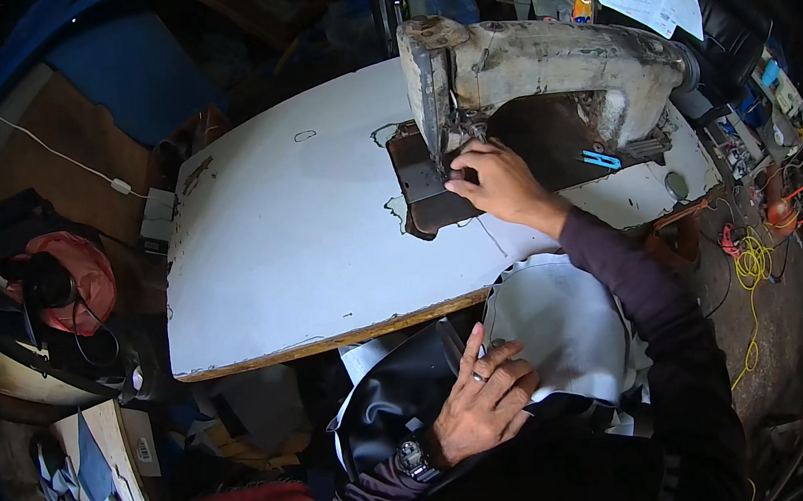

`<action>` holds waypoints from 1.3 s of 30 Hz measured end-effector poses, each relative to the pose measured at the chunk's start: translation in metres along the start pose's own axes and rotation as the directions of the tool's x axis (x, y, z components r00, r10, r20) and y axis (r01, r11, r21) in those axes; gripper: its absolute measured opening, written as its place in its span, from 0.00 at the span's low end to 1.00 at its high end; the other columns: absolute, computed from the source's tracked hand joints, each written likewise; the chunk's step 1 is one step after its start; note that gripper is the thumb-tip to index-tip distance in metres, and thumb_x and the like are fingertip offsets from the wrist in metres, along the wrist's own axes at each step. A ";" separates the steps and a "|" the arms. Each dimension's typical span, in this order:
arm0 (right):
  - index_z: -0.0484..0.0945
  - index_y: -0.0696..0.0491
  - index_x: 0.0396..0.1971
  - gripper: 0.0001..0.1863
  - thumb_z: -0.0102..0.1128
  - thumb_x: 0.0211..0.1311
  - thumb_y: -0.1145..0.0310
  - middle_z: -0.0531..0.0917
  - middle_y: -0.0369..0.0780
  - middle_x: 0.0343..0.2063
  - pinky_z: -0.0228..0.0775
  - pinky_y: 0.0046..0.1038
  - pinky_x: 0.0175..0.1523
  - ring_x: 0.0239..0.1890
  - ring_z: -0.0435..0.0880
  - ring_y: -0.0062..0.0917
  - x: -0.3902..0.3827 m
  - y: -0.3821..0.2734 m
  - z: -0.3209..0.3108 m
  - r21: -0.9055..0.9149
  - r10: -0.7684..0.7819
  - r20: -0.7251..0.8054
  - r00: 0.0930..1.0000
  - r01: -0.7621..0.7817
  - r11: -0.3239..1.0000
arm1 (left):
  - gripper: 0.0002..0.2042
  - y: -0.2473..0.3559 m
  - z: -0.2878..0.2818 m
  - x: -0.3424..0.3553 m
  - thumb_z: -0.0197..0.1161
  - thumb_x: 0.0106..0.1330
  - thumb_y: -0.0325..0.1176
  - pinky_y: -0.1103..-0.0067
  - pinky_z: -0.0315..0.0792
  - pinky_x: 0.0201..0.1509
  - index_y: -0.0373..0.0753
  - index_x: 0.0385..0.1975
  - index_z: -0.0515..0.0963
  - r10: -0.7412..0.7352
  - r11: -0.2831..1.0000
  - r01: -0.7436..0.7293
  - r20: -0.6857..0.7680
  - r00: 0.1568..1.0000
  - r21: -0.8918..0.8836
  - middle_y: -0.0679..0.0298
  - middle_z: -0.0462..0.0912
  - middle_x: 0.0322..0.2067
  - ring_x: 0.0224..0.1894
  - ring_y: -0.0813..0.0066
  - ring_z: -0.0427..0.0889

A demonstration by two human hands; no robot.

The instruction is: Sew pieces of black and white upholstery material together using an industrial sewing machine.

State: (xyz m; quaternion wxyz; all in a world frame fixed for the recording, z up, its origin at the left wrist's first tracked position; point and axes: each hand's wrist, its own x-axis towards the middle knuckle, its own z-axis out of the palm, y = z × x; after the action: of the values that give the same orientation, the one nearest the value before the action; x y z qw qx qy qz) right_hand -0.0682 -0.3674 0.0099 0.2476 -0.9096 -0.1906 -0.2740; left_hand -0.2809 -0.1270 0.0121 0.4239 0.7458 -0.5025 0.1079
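At the needle end of a worn grey sewing machine, my right hand reaches in from the right. Its thumb and bent fingers close in beside the presser foot, and what they pinch is too small to make out. Over my lap lies a sheet of glossy black material with a pale underside. My left hand is on this material, index finger straight and the others curled. A dark flat strip sticks up beside that index finger; its lower end and my left thumb are hidden.
The machine stands on a white tabletop with a worn wooden front edge. A small blue tool lies on the machine bed. Yellow cord trails on the floor at right; a red bag sits at left.
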 end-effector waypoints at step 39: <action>0.83 0.55 0.37 0.04 0.66 0.63 0.77 0.81 0.40 0.45 0.73 0.42 0.56 0.51 0.79 0.40 -0.024 -0.019 -0.008 -0.112 -0.103 0.125 0.987 0.117 0.987 | 0.22 -0.146 -0.060 0.107 0.58 0.73 0.25 0.58 0.76 0.54 0.36 0.68 0.80 -0.256 0.897 0.266 -0.077 0.964 0.353 0.52 0.80 0.48 0.48 0.51 0.82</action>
State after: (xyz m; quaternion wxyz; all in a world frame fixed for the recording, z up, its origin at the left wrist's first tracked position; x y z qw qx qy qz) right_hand -0.0993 -0.3618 0.0077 0.1656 -0.9255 -0.2382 -0.2433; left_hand -0.0913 -0.1331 0.0353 0.2979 0.8697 -0.3636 0.1507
